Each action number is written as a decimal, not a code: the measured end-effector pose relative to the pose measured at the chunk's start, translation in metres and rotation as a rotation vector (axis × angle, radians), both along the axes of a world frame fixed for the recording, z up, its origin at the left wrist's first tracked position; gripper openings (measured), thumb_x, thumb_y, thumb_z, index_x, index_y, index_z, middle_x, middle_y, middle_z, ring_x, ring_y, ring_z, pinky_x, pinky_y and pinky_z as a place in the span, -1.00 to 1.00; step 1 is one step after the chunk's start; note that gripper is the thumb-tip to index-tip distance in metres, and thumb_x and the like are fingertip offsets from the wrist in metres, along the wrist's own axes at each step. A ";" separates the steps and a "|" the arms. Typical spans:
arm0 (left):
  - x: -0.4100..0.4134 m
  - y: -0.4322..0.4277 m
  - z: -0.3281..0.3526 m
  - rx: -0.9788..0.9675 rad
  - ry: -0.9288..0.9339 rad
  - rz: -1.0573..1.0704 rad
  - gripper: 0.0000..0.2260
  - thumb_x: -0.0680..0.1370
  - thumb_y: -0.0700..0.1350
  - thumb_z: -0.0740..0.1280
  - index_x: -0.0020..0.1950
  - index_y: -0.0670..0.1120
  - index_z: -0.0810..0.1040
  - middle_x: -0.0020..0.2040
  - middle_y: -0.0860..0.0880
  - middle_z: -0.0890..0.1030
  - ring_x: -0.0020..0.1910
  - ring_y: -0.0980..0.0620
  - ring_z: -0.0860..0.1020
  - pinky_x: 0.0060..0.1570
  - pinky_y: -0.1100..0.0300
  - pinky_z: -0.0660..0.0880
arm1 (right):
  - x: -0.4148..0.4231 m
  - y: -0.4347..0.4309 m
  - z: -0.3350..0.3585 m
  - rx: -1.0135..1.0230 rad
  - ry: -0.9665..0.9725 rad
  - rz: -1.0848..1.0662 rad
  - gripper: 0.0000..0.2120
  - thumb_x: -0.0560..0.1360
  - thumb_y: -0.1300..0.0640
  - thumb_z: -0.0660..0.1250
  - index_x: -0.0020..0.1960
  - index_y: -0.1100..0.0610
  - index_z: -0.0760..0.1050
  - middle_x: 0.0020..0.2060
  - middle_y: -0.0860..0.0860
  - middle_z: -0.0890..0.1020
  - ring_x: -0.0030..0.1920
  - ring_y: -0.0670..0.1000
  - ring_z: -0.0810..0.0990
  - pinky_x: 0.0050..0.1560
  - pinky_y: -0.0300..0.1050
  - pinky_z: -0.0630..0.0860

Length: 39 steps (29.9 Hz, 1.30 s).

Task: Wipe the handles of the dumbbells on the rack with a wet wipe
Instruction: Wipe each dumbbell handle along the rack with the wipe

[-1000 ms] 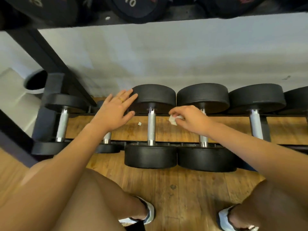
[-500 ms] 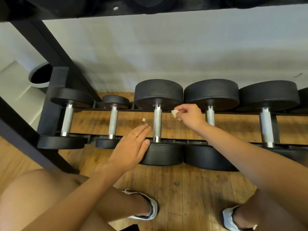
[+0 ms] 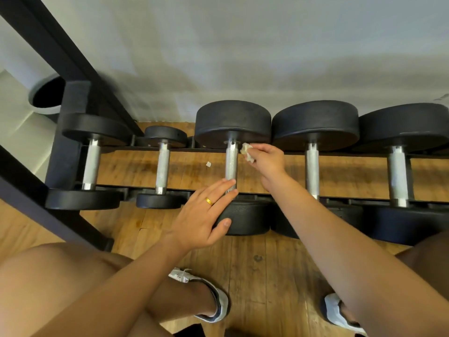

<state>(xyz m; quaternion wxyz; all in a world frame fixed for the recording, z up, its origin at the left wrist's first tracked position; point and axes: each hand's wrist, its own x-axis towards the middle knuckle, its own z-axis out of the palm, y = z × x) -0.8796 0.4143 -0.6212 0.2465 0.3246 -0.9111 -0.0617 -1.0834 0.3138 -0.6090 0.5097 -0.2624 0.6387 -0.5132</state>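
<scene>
Down at the third dumbbell: my left hand has dropped onto its near head, fingers flat. My right hand, pinching the wet wipe, has crossed to the handle top. This one's next, I judge.

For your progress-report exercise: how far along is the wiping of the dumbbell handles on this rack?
Done: unclear; no handle looks wet. In hand: the right grip pinches the crumpled wet wipe at the far end of the middle dumbbell handle, while the left grip lies open over its near weight. Left: at least this handle; whether the other handles need wiping cannot be told.
</scene>
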 end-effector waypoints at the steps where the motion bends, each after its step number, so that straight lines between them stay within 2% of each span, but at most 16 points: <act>1: 0.000 0.000 -0.002 0.004 0.014 0.003 -0.51 0.63 0.01 0.19 0.48 -0.23 0.46 0.55 -0.18 0.39 0.56 -0.13 0.33 0.37 -0.15 0.43 | 0.003 0.000 0.000 -0.006 -0.042 -0.001 -0.88 0.54 0.26 0.42 -0.02 0.06 0.65 -0.02 0.05 0.70 0.04 0.03 0.68 0.09 -0.07 0.64; 6: -0.001 -0.002 -0.007 0.003 0.077 0.010 -0.52 0.61 0.01 0.20 0.45 -0.21 0.50 0.51 -0.17 0.44 0.52 -0.12 0.39 0.29 -0.15 0.47 | 0.017 0.002 -0.004 -0.012 -0.143 -0.042 -0.88 0.56 0.26 0.39 -0.01 0.06 0.64 -0.02 0.04 0.70 0.01 0.01 0.68 -0.02 -0.15 0.64; 10: -0.001 -0.002 -0.009 0.000 0.084 0.002 -0.52 0.60 0.01 0.22 0.45 -0.20 0.50 0.49 -0.16 0.46 0.51 -0.11 0.41 0.28 -0.13 0.48 | 0.026 0.002 -0.009 -0.025 -0.207 -0.085 -0.85 0.57 0.29 0.37 -0.04 0.07 0.64 -0.03 0.05 0.70 0.01 0.05 0.69 0.04 -0.08 0.65; 14: -0.001 -0.003 -0.009 -0.007 0.093 0.001 -0.52 0.60 0.01 0.21 0.44 -0.21 0.51 0.48 -0.16 0.48 0.50 -0.11 0.42 0.29 -0.09 0.48 | 0.025 0.003 -0.012 -0.078 -0.107 -0.054 -0.86 0.55 0.25 0.39 -0.01 0.03 0.66 -0.01 0.03 0.71 0.05 0.02 0.69 0.14 -0.01 0.63; 20: 0.000 -0.003 -0.011 -0.008 0.112 -0.007 -0.52 0.60 0.00 0.22 0.44 -0.22 0.51 0.47 -0.17 0.49 0.49 -0.12 0.43 0.30 -0.11 0.47 | 0.026 0.010 -0.006 -0.154 0.118 -0.028 -0.90 0.55 0.12 0.40 0.04 0.00 0.66 -0.07 -0.12 0.70 0.01 -0.14 0.64 0.04 -0.22 0.55; 23: -0.001 -0.003 -0.011 -0.011 0.115 -0.001 -0.53 0.60 0.00 0.22 0.44 -0.21 0.51 0.46 -0.17 0.49 0.49 -0.12 0.43 0.31 -0.09 0.47 | 0.026 0.009 -0.008 -0.192 0.213 -0.007 -0.87 0.56 0.14 0.40 0.10 0.06 0.66 -0.05 -0.12 0.69 0.01 -0.15 0.64 0.08 -0.20 0.57; 26: -0.001 -0.002 -0.010 -0.022 0.119 -0.002 -0.53 0.60 0.00 0.21 0.43 -0.21 0.52 0.45 -0.16 0.51 0.48 -0.12 0.44 0.32 -0.05 0.46 | 0.025 0.008 -0.009 -0.205 0.251 0.019 -0.86 0.58 0.16 0.38 0.11 0.07 0.66 -0.04 -0.11 0.70 0.02 -0.14 0.65 0.11 -0.16 0.59; 31: -0.001 -0.003 -0.011 -0.016 0.111 0.002 -0.53 0.60 0.01 0.20 0.43 -0.21 0.52 0.44 -0.16 0.52 0.47 -0.11 0.45 0.31 -0.06 0.46 | 0.023 0.009 -0.008 -0.207 0.276 0.042 -0.85 0.59 0.20 0.36 0.10 0.08 0.67 -0.08 -0.16 0.68 -0.01 -0.18 0.63 0.08 -0.25 0.56; 39: 0.000 -0.003 -0.012 -0.018 0.117 0.002 -0.52 0.60 0.01 0.20 0.44 -0.21 0.52 0.42 -0.15 0.54 0.47 -0.10 0.45 0.31 -0.06 0.47 | 0.016 0.009 -0.013 -0.201 0.332 0.123 -0.86 0.57 0.24 0.37 0.06 0.07 0.66 -0.04 -0.06 0.69 0.01 -0.10 0.64 0.07 -0.17 0.59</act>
